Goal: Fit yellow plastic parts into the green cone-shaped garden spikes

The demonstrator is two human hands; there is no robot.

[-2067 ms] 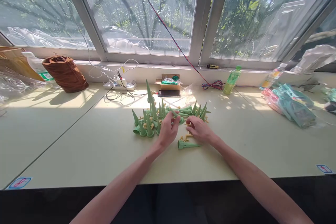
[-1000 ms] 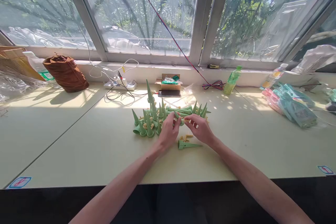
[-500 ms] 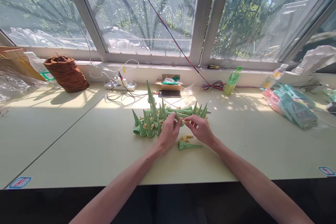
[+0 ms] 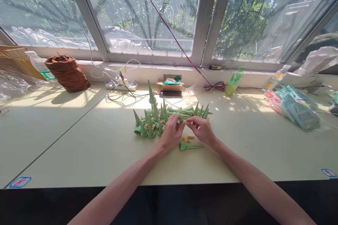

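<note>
A heap of green plastic cone spikes with small yellow pieces lies on the pale table. My left hand is closed round one green spike whose tip points up. My right hand pinches a small yellow piece right against that spike. The two hands nearly touch at the fingertips. One green spike lies flat on the table just in front of my hands, with loose yellow pieces beside it.
Behind the heap are a phone, a small cardboard box, a power strip with cables and a green bottle. A brown bag sits far left. Packets in pink and teal lie at the right.
My left hand lifted a green spike from the heap and my right hand picked up a yellow piece; the hands came together and now hold the two parts against each other.
</note>
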